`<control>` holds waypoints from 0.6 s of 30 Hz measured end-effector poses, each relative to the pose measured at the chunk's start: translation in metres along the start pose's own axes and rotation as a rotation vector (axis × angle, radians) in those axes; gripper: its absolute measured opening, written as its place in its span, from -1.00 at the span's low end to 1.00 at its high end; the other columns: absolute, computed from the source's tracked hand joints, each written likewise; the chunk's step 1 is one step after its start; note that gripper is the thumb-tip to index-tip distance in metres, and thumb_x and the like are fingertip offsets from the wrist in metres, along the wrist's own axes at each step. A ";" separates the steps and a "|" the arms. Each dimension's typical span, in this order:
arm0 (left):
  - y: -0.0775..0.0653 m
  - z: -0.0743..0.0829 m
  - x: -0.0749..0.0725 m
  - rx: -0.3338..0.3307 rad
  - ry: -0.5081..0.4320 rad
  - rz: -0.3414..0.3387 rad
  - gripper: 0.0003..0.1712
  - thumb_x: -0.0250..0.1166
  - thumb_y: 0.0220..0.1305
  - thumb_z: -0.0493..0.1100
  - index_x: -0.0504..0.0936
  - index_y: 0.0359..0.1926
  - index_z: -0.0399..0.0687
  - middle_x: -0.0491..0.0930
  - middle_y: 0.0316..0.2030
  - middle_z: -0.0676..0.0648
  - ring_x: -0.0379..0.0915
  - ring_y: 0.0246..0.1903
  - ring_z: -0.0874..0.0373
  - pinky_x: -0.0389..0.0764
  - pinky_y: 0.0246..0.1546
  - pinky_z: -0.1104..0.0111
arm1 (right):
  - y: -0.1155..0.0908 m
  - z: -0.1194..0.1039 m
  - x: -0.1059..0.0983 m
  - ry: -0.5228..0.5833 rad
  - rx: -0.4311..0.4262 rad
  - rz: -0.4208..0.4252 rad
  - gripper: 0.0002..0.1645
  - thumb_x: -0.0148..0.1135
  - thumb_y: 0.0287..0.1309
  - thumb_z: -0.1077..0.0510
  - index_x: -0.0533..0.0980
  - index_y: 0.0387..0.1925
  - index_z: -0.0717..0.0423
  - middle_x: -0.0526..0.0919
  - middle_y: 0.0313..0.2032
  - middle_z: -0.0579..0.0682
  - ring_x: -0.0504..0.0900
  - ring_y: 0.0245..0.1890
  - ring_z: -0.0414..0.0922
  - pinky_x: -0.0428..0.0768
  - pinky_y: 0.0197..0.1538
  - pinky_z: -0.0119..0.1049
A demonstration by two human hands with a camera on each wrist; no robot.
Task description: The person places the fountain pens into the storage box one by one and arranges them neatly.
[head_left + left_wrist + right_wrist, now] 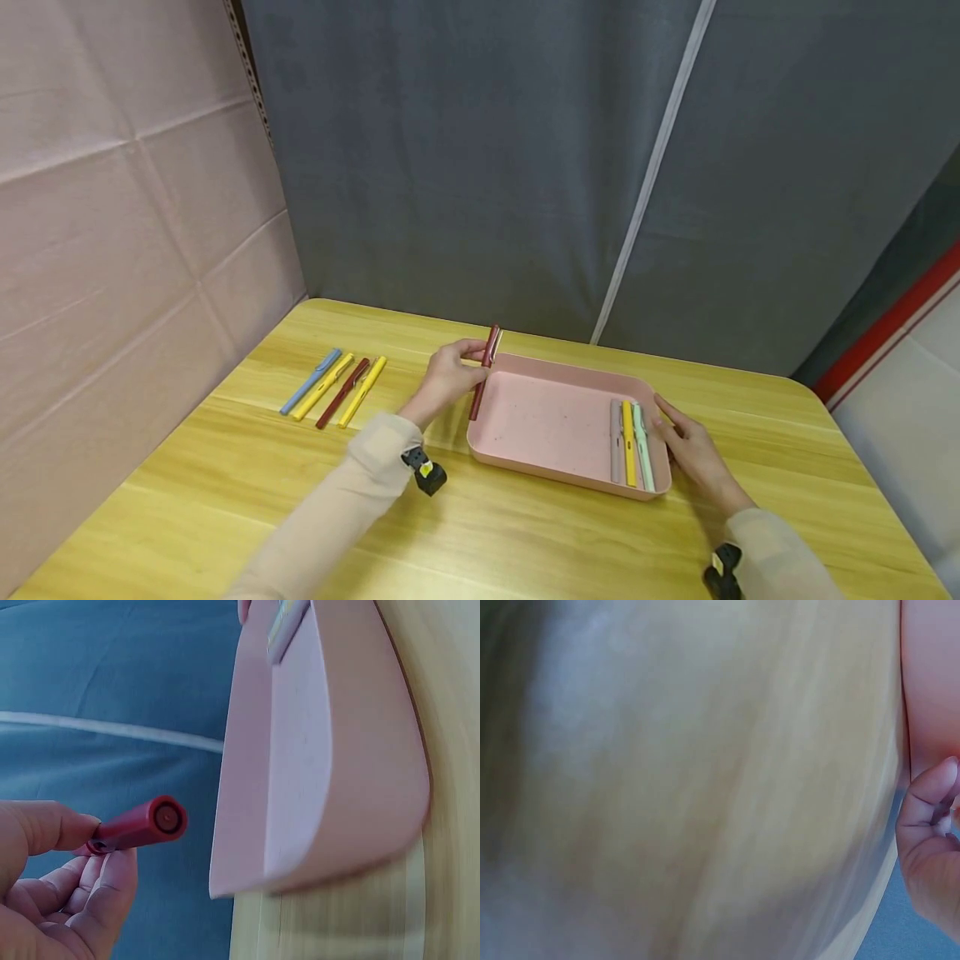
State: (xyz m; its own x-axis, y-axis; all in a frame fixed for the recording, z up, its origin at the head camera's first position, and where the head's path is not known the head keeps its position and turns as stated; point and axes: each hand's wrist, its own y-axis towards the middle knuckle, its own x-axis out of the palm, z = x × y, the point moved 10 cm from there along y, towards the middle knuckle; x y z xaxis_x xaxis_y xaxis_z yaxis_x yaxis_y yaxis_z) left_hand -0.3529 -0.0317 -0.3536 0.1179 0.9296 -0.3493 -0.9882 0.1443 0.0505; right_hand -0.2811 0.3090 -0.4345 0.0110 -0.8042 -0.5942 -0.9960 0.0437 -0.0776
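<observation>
My left hand (pixel 450 375) pinches a dark red pen (pixel 487 357) between thumb and fingers, above the left end of a shallow pink tray (pixel 540 475). In the left wrist view, the pen's round end (pixel 167 817) faces the camera, apart from the tray wall (pixel 375 750). My right hand (pixel 696 454) holds the tray's right end near its far corner; the right wrist view shows its bent digits (pixel 926 791) against the wall. Inside the tray's right side lie a greyish-purple pen (pixel 616 442), a yellow pen (pixel 628 446) and a mint-green pen (pixel 642 447), side by side.
Left of the tray, a blue pen (pixel 310 382), a yellow pen (pixel 322 387), a dark red pen (pixel 342 394) and another yellow pen (pixel 362 392) lie in a slanted row on the wood-patterned table (pixel 525 533). A grey curtain (pixel 465 167) hangs behind the table's far edge.
</observation>
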 end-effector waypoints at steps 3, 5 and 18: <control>-0.001 0.002 0.013 -0.018 -0.021 -0.022 -0.52 0.26 0.12 -0.40 0.51 0.12 -0.22 0.56 -0.09 -0.18 0.57 -0.35 0.15 0.66 -0.32 0.35 | 0.000 0.000 0.000 0.006 -0.006 0.000 -0.28 -0.15 0.42 -0.07 -0.05 0.45 0.10 0.39 -0.20 0.22 0.33 -0.45 -0.25 0.35 -0.46 -0.44; -0.001 0.003 0.022 -0.025 -0.041 -0.035 -0.53 0.26 0.13 -0.39 0.51 0.12 -0.21 0.56 -0.09 -0.17 0.57 -0.33 0.14 0.66 -0.31 0.35 | 0.000 -0.001 0.000 0.009 -0.013 0.003 -0.29 -0.15 0.42 -0.07 -0.05 0.45 0.11 0.39 -0.13 0.25 0.34 -0.44 -0.25 0.35 -0.46 -0.44; -0.004 0.010 0.071 0.011 -0.097 -0.082 -0.53 0.29 0.09 -0.43 0.54 0.08 -0.27 0.60 -0.17 -0.16 0.57 -0.33 0.14 0.66 -0.35 0.35 | -0.002 0.001 0.002 0.021 -0.009 -0.007 -0.29 -0.15 0.42 -0.07 -0.07 0.45 0.08 0.37 -0.05 0.28 0.28 -0.55 -0.25 0.35 -0.51 -0.43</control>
State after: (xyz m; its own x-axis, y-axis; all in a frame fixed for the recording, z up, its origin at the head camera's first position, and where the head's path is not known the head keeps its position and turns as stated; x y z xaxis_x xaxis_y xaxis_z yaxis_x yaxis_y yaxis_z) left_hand -0.3400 0.0370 -0.3689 0.2079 0.9428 -0.2606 -0.9737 0.2247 0.0363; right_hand -0.2790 0.3079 -0.4359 0.0165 -0.8169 -0.5766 -0.9967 0.0322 -0.0742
